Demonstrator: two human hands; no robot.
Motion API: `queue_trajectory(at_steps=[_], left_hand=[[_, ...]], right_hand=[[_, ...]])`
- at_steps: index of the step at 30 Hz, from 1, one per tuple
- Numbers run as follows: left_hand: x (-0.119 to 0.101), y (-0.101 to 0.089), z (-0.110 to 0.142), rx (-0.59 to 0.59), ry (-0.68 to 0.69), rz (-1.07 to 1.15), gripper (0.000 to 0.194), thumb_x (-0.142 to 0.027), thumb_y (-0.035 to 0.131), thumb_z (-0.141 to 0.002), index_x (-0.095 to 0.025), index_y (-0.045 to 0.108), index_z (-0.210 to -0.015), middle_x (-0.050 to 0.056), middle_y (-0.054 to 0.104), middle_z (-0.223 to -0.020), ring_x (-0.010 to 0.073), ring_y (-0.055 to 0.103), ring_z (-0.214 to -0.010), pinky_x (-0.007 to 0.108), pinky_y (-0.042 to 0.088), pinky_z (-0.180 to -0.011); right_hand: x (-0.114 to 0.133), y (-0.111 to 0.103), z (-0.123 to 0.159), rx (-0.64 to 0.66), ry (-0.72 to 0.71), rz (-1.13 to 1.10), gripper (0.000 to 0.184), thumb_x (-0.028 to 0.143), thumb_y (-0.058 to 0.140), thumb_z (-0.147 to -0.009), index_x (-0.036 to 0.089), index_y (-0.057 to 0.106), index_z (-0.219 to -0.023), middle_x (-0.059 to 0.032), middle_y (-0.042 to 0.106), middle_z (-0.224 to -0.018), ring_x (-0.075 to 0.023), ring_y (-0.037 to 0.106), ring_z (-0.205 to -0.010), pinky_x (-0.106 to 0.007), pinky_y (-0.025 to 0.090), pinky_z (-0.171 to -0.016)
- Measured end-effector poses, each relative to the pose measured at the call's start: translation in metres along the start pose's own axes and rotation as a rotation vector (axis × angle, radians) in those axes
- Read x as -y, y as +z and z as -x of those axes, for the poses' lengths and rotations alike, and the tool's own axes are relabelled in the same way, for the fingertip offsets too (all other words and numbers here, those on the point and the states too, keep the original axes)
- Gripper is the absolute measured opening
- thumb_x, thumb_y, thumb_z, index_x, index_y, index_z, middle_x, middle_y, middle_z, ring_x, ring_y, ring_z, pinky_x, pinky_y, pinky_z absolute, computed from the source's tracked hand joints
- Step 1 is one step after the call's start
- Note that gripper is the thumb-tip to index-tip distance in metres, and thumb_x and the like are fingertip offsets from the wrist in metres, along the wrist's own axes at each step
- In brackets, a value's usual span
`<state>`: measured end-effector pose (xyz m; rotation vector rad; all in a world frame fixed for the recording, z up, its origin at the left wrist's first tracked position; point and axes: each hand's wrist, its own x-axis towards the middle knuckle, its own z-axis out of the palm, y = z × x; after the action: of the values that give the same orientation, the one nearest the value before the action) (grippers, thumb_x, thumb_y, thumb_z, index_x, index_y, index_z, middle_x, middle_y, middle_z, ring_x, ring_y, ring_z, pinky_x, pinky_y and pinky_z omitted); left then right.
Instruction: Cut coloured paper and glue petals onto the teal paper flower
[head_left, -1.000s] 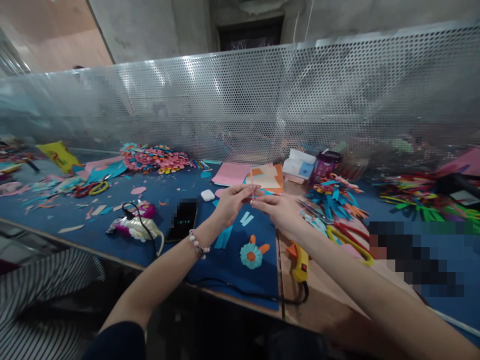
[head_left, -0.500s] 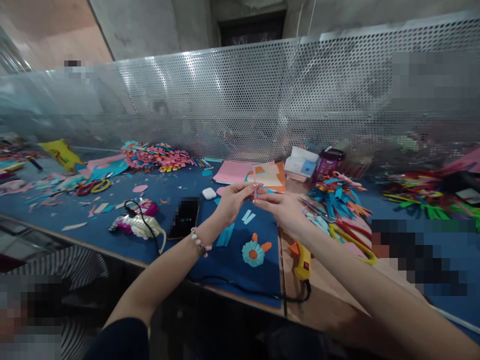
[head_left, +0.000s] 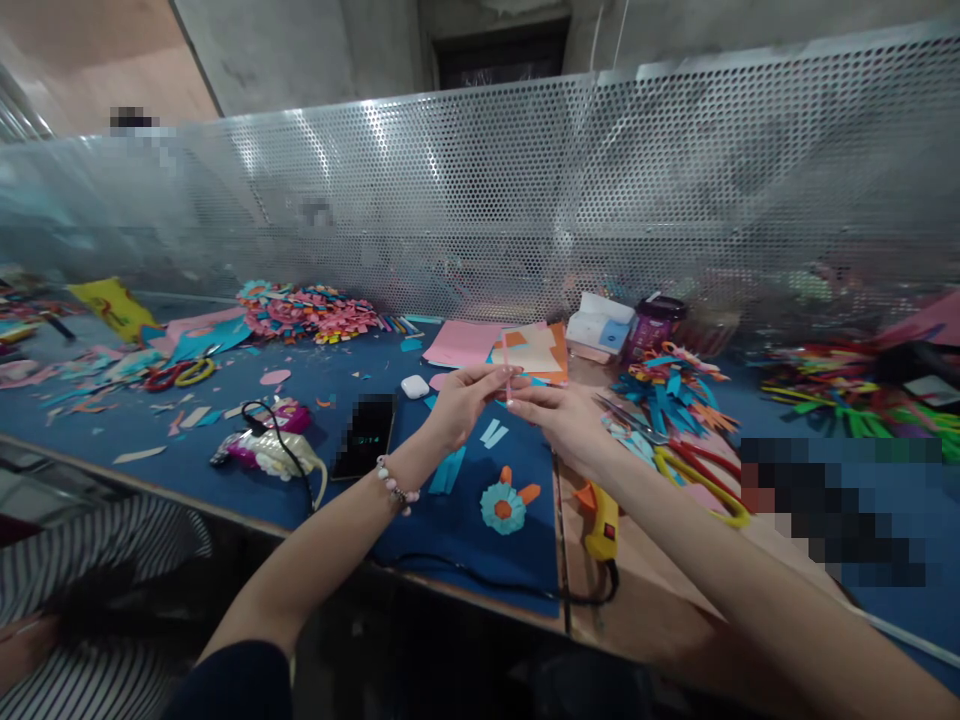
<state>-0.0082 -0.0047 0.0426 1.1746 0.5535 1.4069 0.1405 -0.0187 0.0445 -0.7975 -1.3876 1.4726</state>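
Observation:
Between my two hands a thin pink strip [head_left: 506,350] stands upright above the blue table. My left hand [head_left: 466,402], with a beaded bracelet at the wrist, pinches it between thumb and fingers. The fingertips of my right hand [head_left: 564,420] close on its lower end from the other side. Below them lies a light-blue fringed paper flower [head_left: 503,507] with an orange centre and two orange pieces on top. Pale blue paper strips [head_left: 493,433] and a longer blue strip [head_left: 448,471] lie near my left hand. A yellow glue gun [head_left: 601,525] rests below my right forearm.
Pink paper sheets [head_left: 457,343] lie behind my hands. A phone [head_left: 365,436] and a white earbud case [head_left: 415,387] are on the left. Yellow-and-red-handled scissors [head_left: 701,485] lie right, near a pile of fringed strips [head_left: 675,393]. A perforated metal screen [head_left: 480,200] borders the back.
My hands keep almost the same place and grip on the pink strip. The view shifts slightly. At the lower left a person's hand shows beside striped cloth.

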Motion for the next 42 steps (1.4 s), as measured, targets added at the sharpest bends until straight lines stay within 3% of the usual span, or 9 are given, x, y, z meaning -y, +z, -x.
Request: queue_trajectory(at_steps=[13, 27, 33, 42], left_hand=[[-0.002, 0.005, 0.002, -0.045, -0.001, -0.038, 0.018, -0.030, 0.070, -0.070, -0.015, 0.071, -0.080, 0.006, 0.070, -0.076, 0.0199, 0.066, -0.080, 0.027, 0.049, -0.068], [-0.002, 0.002, 0.003, -0.049, 0.053, -0.149, 0.022, -0.033, 0.068, -0.072, -0.016, 0.071, -0.086, 0.007, 0.071, -0.081, 0.0173, 0.065, -0.081, 0.030, 0.047, -0.079], [-0.006, -0.001, 0.001, 0.141, -0.010, -0.110, 0.029, -0.037, 0.066, -0.074, -0.017, 0.071, -0.094, 0.010, 0.070, -0.093, 0.0214, 0.063, -0.092, 0.034, 0.046, -0.084], [-0.008, -0.009, -0.001, 0.318, -0.039, -0.122, 0.022, -0.036, 0.070, -0.070, -0.014, 0.071, -0.073, 0.012, 0.069, -0.093, 0.0246, 0.059, -0.099, 0.037, 0.041, -0.088]], right_hand=[[-0.006, -0.002, 0.001, 0.012, -0.001, 0.021, 0.019, 0.034, 0.075, -0.062, 0.018, 0.069, -0.072, 0.0027, 0.058, -0.068, -0.0100, 0.045, -0.065, -0.026, 0.033, -0.065], [0.002, 0.000, 0.005, -0.064, -0.011, 0.163, 0.026, 0.040, 0.073, -0.063, 0.017, 0.068, -0.074, -0.0005, 0.063, -0.074, -0.0121, 0.052, -0.068, -0.027, 0.037, -0.064], [0.006, -0.002, 0.006, -0.036, 0.021, 0.104, 0.022, 0.037, 0.074, -0.062, 0.018, 0.067, -0.069, 0.0010, 0.064, -0.069, -0.0109, 0.053, -0.062, -0.026, 0.037, -0.062], [0.004, -0.005, 0.005, 0.012, 0.028, 0.087, 0.022, 0.036, 0.076, -0.062, 0.017, 0.067, -0.068, -0.0007, 0.064, -0.074, -0.0124, 0.055, -0.072, -0.027, 0.038, -0.068]])
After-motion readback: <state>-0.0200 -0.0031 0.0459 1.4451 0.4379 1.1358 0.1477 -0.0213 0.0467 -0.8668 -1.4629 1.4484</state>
